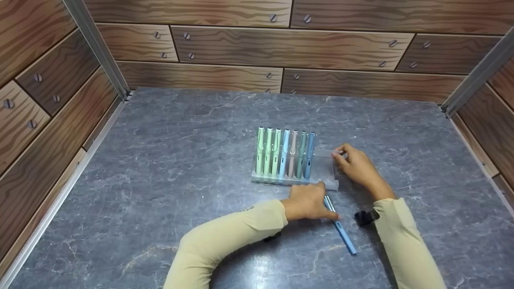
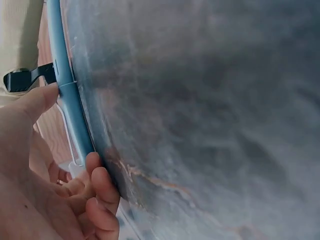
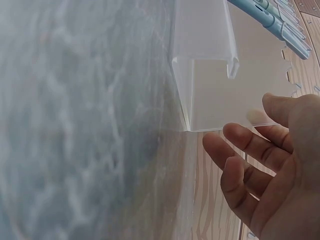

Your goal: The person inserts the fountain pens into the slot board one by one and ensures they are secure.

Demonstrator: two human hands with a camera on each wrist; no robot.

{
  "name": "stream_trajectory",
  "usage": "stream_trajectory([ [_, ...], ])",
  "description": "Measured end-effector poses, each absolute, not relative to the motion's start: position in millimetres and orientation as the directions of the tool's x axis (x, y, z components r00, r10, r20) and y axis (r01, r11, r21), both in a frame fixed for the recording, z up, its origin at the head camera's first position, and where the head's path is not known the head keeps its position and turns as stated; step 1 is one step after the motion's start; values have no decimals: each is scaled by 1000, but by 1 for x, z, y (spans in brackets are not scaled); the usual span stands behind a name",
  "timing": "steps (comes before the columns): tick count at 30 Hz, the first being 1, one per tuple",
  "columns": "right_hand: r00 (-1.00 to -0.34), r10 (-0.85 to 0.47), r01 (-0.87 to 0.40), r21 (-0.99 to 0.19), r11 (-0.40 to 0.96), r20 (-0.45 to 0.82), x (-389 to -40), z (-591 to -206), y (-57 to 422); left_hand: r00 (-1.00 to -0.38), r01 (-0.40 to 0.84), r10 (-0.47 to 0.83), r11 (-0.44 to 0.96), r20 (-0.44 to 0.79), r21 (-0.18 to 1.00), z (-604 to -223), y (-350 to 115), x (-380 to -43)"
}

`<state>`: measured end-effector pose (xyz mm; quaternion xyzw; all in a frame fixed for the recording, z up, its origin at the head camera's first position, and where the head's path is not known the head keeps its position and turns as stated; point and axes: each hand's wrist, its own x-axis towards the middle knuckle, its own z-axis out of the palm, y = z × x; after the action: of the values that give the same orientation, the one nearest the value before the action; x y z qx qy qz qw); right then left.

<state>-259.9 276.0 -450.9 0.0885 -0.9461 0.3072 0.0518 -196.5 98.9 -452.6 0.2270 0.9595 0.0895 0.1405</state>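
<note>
A clear plastic pen rack (image 1: 323,168) stands mid-table with several capped pens side by side. Light green pens (image 1: 268,156) fill its left end, followed by a light blue pen (image 1: 284,154), a pinkish-grey pen (image 1: 293,154), a dark green pen (image 1: 302,156) and a dark blue pen (image 1: 309,156). In front of the rack, a loose blue pen (image 1: 345,237) lies slanted. My left hand (image 1: 307,202) holds its cap end between thumb and curled fingers, with one finger at the rack's front lip. My right hand (image 3: 280,160) pinches the rack's right edge.
Grey marbled tabletop (image 1: 160,160) surrounds the rack. Wood-patterned panels (image 1: 241,44) wall the back and both sides, with metal posts (image 1: 98,48) at the corners. Dark wrist devices (image 1: 365,218) are worn at the sleeves.
</note>
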Motion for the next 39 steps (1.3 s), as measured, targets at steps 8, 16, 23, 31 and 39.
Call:
stream_trajectory([
  [8, -979, -139, -201, -581, 789, 149, -259, -451, 276, -838, 413, 486, 862, -247, 296, -451, 93, -199],
  [16, -983, -142, -182, -568, 803, 115, -260, -449, 277, -825, 425, 519, 831, -225, 358, -452, 89, -198],
  [23, -982, -137, -186, -576, 796, 128, -260, -450, 277, -818, 432, 537, 809, -205, 398, -451, 87, -199],
  [31, -985, -132, -175, -583, 793, 115, -260, -450, 277, -809, 384, 557, 742, -186, 549, -449, 87, -199],
  [39, -982, -135, -189, -584, 789, 136, -258, -451, 276, -809, 249, 560, 602, -179, 758, -453, 92, -196],
])
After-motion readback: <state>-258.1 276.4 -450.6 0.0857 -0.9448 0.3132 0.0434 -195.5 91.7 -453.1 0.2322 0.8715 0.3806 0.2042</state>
